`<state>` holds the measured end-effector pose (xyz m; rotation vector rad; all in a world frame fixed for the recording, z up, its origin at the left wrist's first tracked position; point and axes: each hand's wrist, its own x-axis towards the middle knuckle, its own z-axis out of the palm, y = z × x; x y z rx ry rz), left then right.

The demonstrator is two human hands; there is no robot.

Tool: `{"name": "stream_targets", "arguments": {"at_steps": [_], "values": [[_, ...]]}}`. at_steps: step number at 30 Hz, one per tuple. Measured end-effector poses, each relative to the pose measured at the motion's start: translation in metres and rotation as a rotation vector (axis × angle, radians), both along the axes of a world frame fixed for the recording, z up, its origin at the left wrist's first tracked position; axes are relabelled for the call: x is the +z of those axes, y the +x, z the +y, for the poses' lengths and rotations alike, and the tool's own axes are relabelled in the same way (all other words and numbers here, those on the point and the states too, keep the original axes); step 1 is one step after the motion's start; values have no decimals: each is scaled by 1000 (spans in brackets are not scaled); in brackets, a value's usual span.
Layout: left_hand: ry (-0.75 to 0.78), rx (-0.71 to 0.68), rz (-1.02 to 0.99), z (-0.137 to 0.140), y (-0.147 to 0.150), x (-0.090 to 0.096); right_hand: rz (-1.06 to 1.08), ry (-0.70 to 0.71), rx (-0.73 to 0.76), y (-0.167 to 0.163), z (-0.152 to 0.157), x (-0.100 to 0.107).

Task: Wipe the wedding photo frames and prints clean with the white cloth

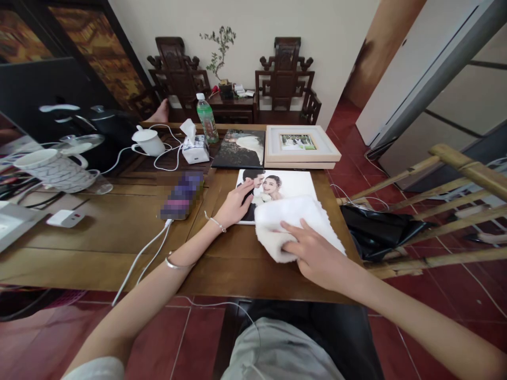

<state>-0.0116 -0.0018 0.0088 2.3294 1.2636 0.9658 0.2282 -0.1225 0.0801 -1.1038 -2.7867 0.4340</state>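
The right hand (317, 257) has its grip on a white cloth (297, 210), which overlaps the near right part of a photo (293, 186) on the counter (233, 270). The left hand (237, 203), its grip released, lays extended fingers on the photo's left side. Beyond, a dark print (240, 150) lies beside a frame (273, 145).

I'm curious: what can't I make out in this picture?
All from the head view:
Part of the photo: under the white cloth and left grip.
Phone screen: pixelated over.
Inside the cup: hidden by its lid.
Wording on the bottle: too small.
White block at far left: cut off by the picture's edge.
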Motion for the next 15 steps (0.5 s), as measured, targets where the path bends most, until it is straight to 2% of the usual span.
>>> {"name": "stream_targets", "arguments": {"at_steps": [3,8,12,15], "values": [[-4,-8,0,-1,1,1,22,-9,-23,16,5,4],[5,-9,17,0,0,1,-8,106,-210,24,61,1],[-6,-8,4,-1,0,1,-84,169,-319,-4,102,-3],[-2,22,-93,-4,-1,4,-97,222,-264,-36,115,-8]]}}
